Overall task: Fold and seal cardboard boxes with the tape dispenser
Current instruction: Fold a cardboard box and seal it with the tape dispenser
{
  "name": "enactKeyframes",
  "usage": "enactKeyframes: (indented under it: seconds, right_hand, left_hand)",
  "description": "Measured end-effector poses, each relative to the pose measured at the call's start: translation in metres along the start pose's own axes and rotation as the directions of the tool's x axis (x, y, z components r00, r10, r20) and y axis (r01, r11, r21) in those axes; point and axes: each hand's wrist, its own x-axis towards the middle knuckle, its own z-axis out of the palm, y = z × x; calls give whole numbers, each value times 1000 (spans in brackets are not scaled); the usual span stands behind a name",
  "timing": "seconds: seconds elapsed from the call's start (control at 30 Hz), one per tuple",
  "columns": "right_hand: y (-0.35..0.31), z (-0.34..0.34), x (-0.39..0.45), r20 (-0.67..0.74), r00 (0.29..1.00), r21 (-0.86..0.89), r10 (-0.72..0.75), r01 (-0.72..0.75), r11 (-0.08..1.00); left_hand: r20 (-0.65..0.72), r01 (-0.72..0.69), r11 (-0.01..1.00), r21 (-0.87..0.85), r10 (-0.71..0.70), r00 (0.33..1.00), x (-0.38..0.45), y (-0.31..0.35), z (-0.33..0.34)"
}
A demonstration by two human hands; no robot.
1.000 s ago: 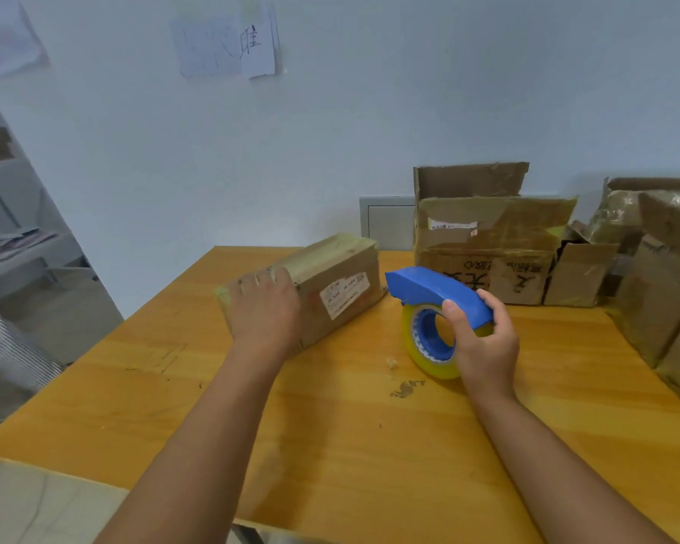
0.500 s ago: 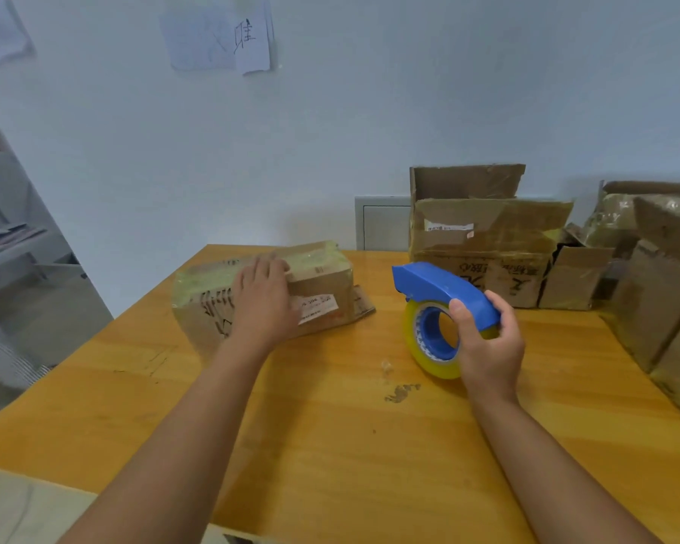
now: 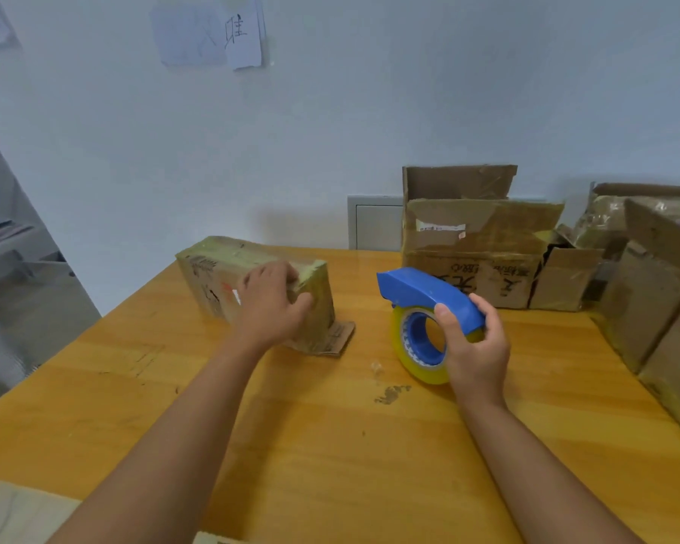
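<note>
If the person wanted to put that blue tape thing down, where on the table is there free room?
The widest bare stretch of the orange wooden table lies in front, between the two forearms. A narrower gap runs between the taped cardboard box under the left hand and the blue tape dispenser in the right hand. The right side is crowded with worn cardboard boxes.

packing room | worn cardboard boxes (image 3: 476, 245) stacked on wooden table (image 3: 330, 445); notes (image 3: 213, 33) (handwritten) on wall
</note>
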Motion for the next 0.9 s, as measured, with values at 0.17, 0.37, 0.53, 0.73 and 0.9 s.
enactKeyframes:
  seconds: [0.17, 0.37, 0.53, 0.73, 0.9]
  right_hand:
    - [1, 5, -4, 28, 1000, -14, -8, 8, 1000]
    - [0, 2, -4, 48, 999, -10, -23, 24, 1000]
    - [0, 4, -6, 74, 997, -5, -33, 33, 999]
    - [-2, 3, -6, 95, 995, 12, -31, 30, 999]
    - [-9, -1, -2, 112, 993, 29, -41, 38, 999]
  left_hand:
    - [-30, 28, 988, 149, -24, 999, -11, 8, 7]
    - [105, -44, 999, 1, 44, 994, -10, 4, -11]
    - [174, -65, 997, -36, 70, 982, -21, -3, -23]
    - [213, -88, 988, -123, 113, 971, -30, -1, -19]
    - [120, -126, 978, -169, 147, 982, -32, -1, -12]
